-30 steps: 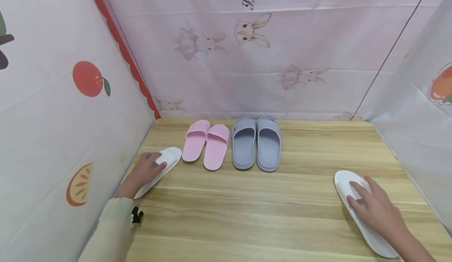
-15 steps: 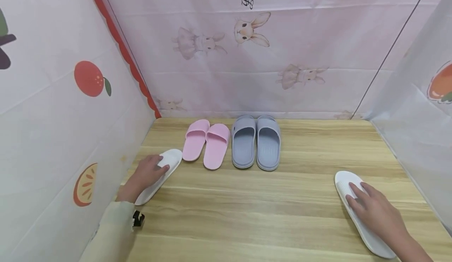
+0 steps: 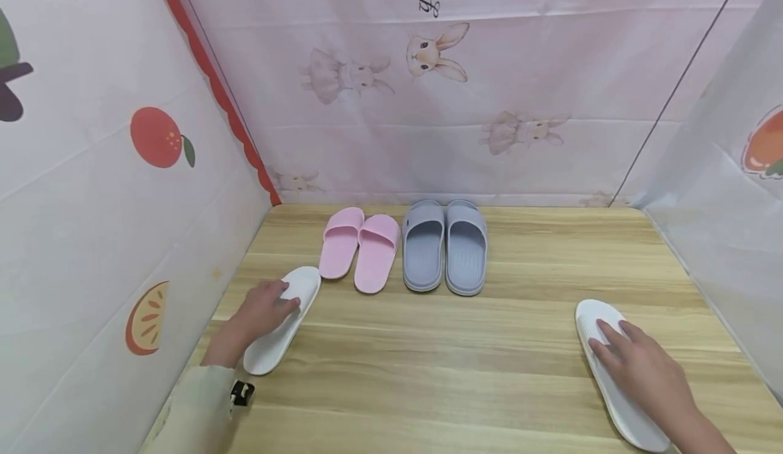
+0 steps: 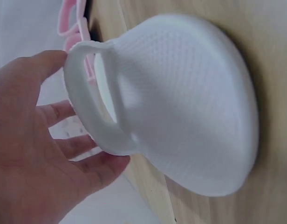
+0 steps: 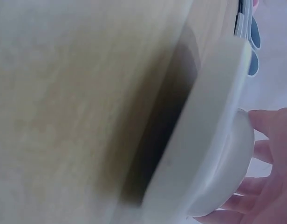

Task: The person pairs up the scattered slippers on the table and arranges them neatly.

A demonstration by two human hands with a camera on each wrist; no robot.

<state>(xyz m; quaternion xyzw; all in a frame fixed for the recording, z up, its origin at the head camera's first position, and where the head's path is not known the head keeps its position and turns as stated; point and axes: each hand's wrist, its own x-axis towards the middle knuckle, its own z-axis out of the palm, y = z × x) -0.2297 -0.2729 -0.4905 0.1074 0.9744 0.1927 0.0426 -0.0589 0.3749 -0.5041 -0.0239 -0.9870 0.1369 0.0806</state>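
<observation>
Spanning the back, a pink cloth [image 3: 367,155] printed with rabbits rises behind the wooden surface [image 3: 428,372]. Well apart at that surface are two white slippers: the right white slipper [image 3: 624,403] near the right side, looking tilted above a dark shadow in its wrist view, and the left white slipper [image 3: 272,345] near the left side. Grey slippers [image 3: 423,264] stand side by side at the back, with smaller pink slippers [image 3: 374,264] just left of them. The right hand [image 3: 651,372] curls its thumb and fingers round the right strap [image 5: 239,158]; the left hand [image 3: 263,311] likewise pinches the left strap [image 4: 77,93]. Pushing the left white slipper forward could knock the nearest pink one askew, since hardly any gap separates them. Each hold is on the strap alone, so a heel could swing or drag, and a loosened fingertip could let it slip.
</observation>
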